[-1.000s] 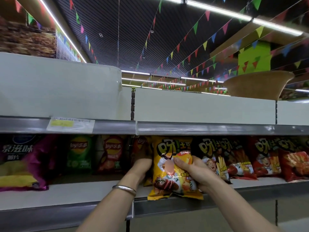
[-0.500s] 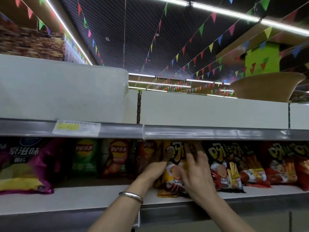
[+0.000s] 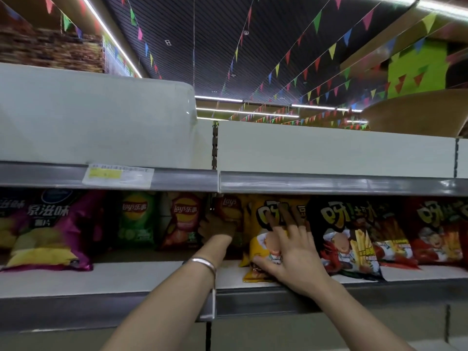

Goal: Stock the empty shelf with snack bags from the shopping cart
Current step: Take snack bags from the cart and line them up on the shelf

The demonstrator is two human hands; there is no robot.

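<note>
A yellow snack bag (image 3: 258, 249) stands upright on the white shelf (image 3: 152, 277), just right of the shelf joint. My right hand (image 3: 293, 252) lies flat on its front with the fingers spread, thumb near the bag's lower edge. My left hand (image 3: 217, 230) reaches deep into the shadowed shelf left of the yellow bag and touches an orange Lay's bag (image 3: 229, 209); its fingers are mostly hidden. A silver bangle (image 3: 202, 263) sits on that wrist. The shopping cart is out of view.
Right of the yellow bag stand black fries bags (image 3: 347, 236) and red ones (image 3: 435, 231). To the left are a red Lay's bag (image 3: 183, 221), a green Lay's bag (image 3: 136, 219) and a purple bag (image 3: 50, 229). The upper shelf's rail (image 3: 329, 183) carries a price label (image 3: 116, 174).
The yellow bag went from the shelf's front edge, held in my right hand, deeper under the upper shelf. My right hand now lies flat on it; my left hand reached further in.
</note>
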